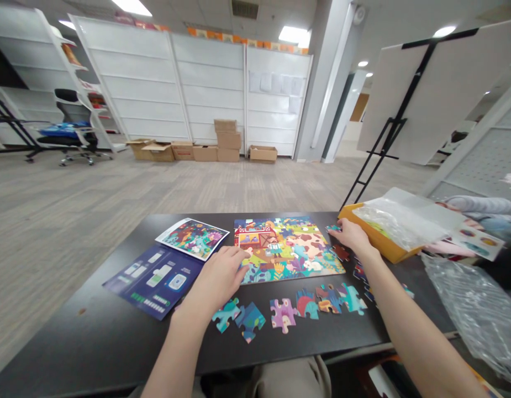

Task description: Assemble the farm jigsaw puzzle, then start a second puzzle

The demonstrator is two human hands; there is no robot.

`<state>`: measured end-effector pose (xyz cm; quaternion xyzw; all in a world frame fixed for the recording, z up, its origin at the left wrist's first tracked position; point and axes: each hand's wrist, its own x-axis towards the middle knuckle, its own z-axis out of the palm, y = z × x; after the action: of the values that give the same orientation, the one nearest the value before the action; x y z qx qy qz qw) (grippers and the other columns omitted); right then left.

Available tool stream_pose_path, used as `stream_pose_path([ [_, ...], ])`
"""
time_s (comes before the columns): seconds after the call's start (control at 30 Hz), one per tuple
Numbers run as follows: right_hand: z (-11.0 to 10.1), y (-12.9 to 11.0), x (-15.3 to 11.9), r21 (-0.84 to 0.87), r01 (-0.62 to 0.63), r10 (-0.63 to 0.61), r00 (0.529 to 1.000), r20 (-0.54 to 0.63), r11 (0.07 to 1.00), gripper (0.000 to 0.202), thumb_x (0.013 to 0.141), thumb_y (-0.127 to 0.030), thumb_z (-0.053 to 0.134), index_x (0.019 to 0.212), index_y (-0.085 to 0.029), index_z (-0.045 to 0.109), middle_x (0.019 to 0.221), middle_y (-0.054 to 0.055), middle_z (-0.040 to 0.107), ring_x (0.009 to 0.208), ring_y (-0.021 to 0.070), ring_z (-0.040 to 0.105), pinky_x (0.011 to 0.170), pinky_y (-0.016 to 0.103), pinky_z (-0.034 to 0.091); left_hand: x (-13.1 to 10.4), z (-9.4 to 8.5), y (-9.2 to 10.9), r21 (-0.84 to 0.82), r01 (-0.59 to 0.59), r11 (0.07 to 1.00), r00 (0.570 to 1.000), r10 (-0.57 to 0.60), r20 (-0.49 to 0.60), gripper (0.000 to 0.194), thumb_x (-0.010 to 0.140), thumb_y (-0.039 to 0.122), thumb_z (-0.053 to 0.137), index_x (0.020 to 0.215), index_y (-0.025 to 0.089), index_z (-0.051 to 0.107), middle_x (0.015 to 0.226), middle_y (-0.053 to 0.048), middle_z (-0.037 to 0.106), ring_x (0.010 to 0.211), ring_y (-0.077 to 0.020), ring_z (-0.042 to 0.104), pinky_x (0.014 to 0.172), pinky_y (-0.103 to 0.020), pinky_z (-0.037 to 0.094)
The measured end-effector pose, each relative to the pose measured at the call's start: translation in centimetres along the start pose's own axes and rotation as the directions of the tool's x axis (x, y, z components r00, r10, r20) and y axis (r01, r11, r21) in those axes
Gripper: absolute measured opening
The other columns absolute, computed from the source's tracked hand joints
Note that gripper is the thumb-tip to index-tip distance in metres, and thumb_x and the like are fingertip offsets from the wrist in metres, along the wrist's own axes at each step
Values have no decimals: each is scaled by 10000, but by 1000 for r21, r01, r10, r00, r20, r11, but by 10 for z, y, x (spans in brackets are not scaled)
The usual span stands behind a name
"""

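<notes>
A farm-scene jigsaw puzzle [305, 249] lies assembled on the black table, with a barn and a cow showing. My left hand [224, 273] rests at its left edge, fingers laid flat and thumb apart, holding nothing. Past the puzzle's right edge, my right hand [351, 235] pinches a small blue-green puzzle piece [333, 228] at its fingertips. A reddish-brown piece [340, 252] lies just below that hand. Several loose pieces form a row in front of the puzzle, among them a purple piece [283, 314] and a turquoise piece [353, 298]. My right forearm partly covers more pieces.
Left of the puzzle lie a picture card [193, 237] and a dark blue leaflet [156, 276]. A yellow box [388, 243] holding clear plastic stands at the right, near a plastic bag [474, 309]. Beyond the table are an easel [388, 138] and cardboard boxes [228, 141].
</notes>
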<state>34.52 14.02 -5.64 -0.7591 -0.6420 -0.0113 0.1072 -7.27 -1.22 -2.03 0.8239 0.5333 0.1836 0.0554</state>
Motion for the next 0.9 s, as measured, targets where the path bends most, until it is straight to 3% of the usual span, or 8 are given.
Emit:
stream_pose_path([
  [0.13,1,6,4,171,-59,56,998,27,983,548,797,-488,727,1213,-148,620,1126,162,722,1033,316,681,845,383,515,2,-1,5,3,8,1000,1000,-8,-4,253,983,244,532,1178,197,685,1223,-100,706,1159,-267,619,1017,-431,513],
  [0.27,3,8,8,368,16,2,999,-48,930,596,683,-371,809,1193,-130,618,1102,146,704,894,244,691,782,336,539,4,-2,9,15,18,1000,1000,-18,8,269,982,241,531,1200,194,681,1234,-104,706,1171,-268,622,1023,-428,515],
  [0.37,-5,1,5,540,88,-2,988,-156,837,578,637,-354,823,1145,-146,642,1076,128,706,816,216,692,722,324,553,5,-2,11,22,18,1000,1000,-19,23,259,985,248,528,1184,195,686,1238,-103,704,1178,-270,622,1030,-432,508],
  [0.43,-14,-8,-1,680,132,-17,985,-172,721,502,651,-421,821,1053,-160,672,1012,114,725,787,215,700,694,321,561,6,-2,13,32,23,999,999,-24,31,253,990,257,524,1172,191,687,1232,-102,704,1178,-271,621,1032,-430,503],
  [0.53,-27,-29,-14,835,144,-116,988,-97,531,471,649,-538,829,922,-174,706,884,88,748,754,216,705,673,317,571,7,-3,17,53,36,998,998,-38,40,245,997,258,513,1159,187,683,1208,-100,708,1171,-268,623,1019,-422,501],
  [0.6,-33,-45,-24,878,119,-216,976,-18,464,486,634,-568,845,894,-174,731,835,74,753,725,205,695,656,310,570,8,-4,20,66,39,997,998,-42,51,238,998,259,511,1150,191,681,1188,-97,709,1155,-269,628,992,-417,509],
  [0.77,-34,-80,-46,912,57,-395,911,119,406,446,676,-557,834,886,-171,761,740,40,739,606,151,634,555,267,498,12,-1,31,94,17,995,995,-26,95,216,997,258,512,1123,206,680,1140,-84,708,1104,-283,645,897,-423,533],
  [0.9,-29,-100,-58,932,46,-484,863,145,360,415,694,-514,837,911,-171,751,731,26,726,589,141,625,541,260,469,16,6,38,61,-32,998,993,25,113,211,986,246,539,1149,219,670,1130,-79,707,1105,-269,645,932,-415,522],
])
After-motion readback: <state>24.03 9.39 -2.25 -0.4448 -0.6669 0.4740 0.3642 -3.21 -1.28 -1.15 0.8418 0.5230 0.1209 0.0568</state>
